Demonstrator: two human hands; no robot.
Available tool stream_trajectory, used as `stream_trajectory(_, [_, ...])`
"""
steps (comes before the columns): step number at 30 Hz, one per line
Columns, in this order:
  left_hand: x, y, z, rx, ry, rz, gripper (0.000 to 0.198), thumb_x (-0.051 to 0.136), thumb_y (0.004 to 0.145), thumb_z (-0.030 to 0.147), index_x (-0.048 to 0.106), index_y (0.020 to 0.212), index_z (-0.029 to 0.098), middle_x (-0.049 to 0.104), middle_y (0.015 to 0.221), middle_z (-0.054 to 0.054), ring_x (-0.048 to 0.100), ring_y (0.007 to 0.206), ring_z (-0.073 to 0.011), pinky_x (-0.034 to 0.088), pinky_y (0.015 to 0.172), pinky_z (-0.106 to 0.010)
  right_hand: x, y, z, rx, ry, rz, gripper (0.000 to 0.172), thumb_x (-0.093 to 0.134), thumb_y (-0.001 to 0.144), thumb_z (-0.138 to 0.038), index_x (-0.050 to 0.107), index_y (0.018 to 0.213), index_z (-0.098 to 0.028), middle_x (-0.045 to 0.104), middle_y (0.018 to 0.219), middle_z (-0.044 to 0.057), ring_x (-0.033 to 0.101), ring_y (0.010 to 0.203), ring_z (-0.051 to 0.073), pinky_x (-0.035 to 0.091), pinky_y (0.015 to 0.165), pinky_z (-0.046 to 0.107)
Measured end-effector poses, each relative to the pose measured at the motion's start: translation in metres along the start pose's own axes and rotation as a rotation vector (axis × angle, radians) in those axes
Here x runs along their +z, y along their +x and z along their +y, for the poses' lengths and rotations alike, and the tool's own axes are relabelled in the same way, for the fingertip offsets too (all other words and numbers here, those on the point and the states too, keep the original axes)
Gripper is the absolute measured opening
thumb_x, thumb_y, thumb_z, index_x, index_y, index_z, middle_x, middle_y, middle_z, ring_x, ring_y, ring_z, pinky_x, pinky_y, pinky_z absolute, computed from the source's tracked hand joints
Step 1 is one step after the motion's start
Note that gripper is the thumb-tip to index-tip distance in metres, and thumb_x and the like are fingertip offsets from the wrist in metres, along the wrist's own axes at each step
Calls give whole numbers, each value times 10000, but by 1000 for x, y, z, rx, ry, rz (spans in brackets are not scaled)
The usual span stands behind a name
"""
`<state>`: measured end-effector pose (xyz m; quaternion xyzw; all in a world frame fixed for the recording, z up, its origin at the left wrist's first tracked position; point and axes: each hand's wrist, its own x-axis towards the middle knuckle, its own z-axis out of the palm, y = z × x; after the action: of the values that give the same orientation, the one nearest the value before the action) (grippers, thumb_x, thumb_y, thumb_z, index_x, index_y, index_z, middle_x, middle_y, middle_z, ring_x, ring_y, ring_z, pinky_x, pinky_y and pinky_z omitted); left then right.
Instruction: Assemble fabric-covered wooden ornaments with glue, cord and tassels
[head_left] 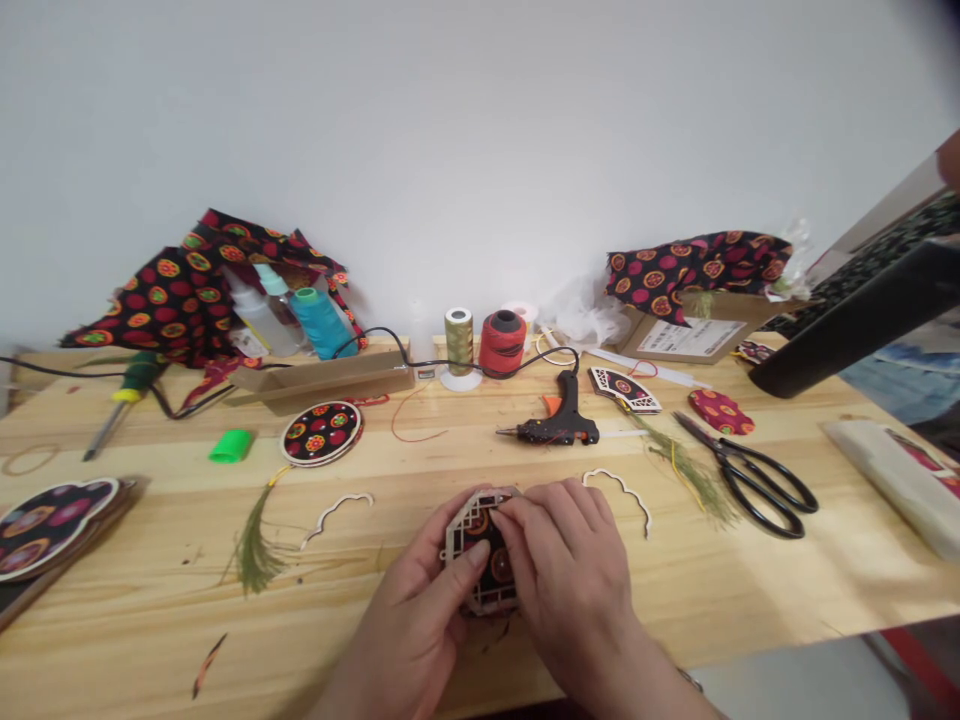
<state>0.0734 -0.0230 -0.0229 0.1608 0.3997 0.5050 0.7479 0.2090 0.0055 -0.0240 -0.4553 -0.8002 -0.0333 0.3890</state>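
Near the table's front edge, my left hand [427, 610] grips a fabric-covered ornament [496, 562] with a pale latticed wooden frame, its thumb lying across the face. The dark cloth on it carries round orange and red motifs. My right hand [571, 572] is closed on the upper right edge of the same ornament, fingers bent down onto it. What its fingertips pinch there is partly hidden. Thin scalloped wooden strips lie on either side, one strip [330, 515] to the left and another strip [626, 498] to the right.
A black glue gun [559, 425] lies behind my hands, its cord running left. Black scissors [750, 475] rest at the right. A round tasselled ornament [321, 434], a green cap [231, 446] and a screwdriver [124, 405] are leftward. Thread spools [502, 343] stand along the wall.
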Motion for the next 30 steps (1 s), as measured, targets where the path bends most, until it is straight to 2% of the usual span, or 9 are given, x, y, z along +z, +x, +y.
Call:
stream_trajectory(8, [0, 2, -1, -34, 64, 38, 393, 697, 820, 286, 620, 1204, 253, 691, 1128, -77, 650, 979, -255, 495, 670, -277, 7, -4, 0, 11, 48, 7, 230, 456, 955, -122, 566, 759, -172, 570, 705, 47, 438, 677, 191, 323, 643, 349])
stream_trajectory(16, [1, 2, 0, 2, 60, 32, 350, 722, 795, 278, 663, 1139, 250, 707, 1138, -51, 655, 991, -215, 494, 822, -286, -2, -7, -9, -6, 89, -26, 255, 445, 938, -96, 531, 714, -180, 572, 709, 40, 449, 682, 184, 323, 661, 345])
stream_trajectory(19, [1, 5, 3, 14, 71, 60, 406, 744, 772, 275, 652, 1165, 234, 734, 1053, -60, 684, 895, -203, 509, 767, -272, -5, -8, -16, -102, 164, -88, 291, 411, 949, -122, 535, 697, -196, 573, 679, 17, 465, 654, 169, 344, 649, 335])
stream_trajectory(22, [1, 7, 7, -6, 58, 109, 474, 756, 755, 267, 620, 1208, 222, 745, 993, -69, 702, 839, -212, 528, 723, -280, -7, -9, -20, -205, 333, -149, 368, 358, 1003, -221, 537, 682, -214, 578, 637, -14, 507, 621, 132, 428, 675, 288])
stream_trajectory(24, [1, 7, 9, 4, 32, 124, 496, 763, 746, 264, 609, 1215, 216, 745, 996, -76, 707, 843, -221, 539, 743, -301, -10, -10, -19, -232, 447, -244, 425, 305, 1036, -283, 534, 683, -221, 579, 622, -36, 530, 600, 97, 472, 698, 228])
stream_trajectory(27, [1, 7, 11, 34, 12, 123, 502, 779, 726, 251, 615, 1198, 207, 744, 1008, -80, 706, 869, -233, 546, 779, -326, -18, -9, -12, -293, 504, -392, 484, 249, 1046, -262, 498, 632, -226, 557, 588, -53, 517, 560, 81, 501, 747, 203])
stream_trajectory(29, [1, 7, 12, 48, 15, 138, 478, 782, 723, 235, 627, 1175, 199, 743, 1015, -78, 699, 904, -233, 544, 790, -316, -25, -7, -7, -300, 507, -399, 410, 353, 1013, -253, 509, 635, -224, 570, 607, -43, 530, 592, 98, 515, 729, 229])
stream_trajectory(30, [1, 7, 13, 53, 18, 140, 463, 781, 724, 229, 634, 1163, 195, 741, 1020, -78, 694, 922, -234, 542, 795, -311, -28, -5, -5, -262, 508, -390, 320, 422, 978, -232, 547, 684, -221, 601, 661, -28, 558, 645, 111, 520, 712, 239])
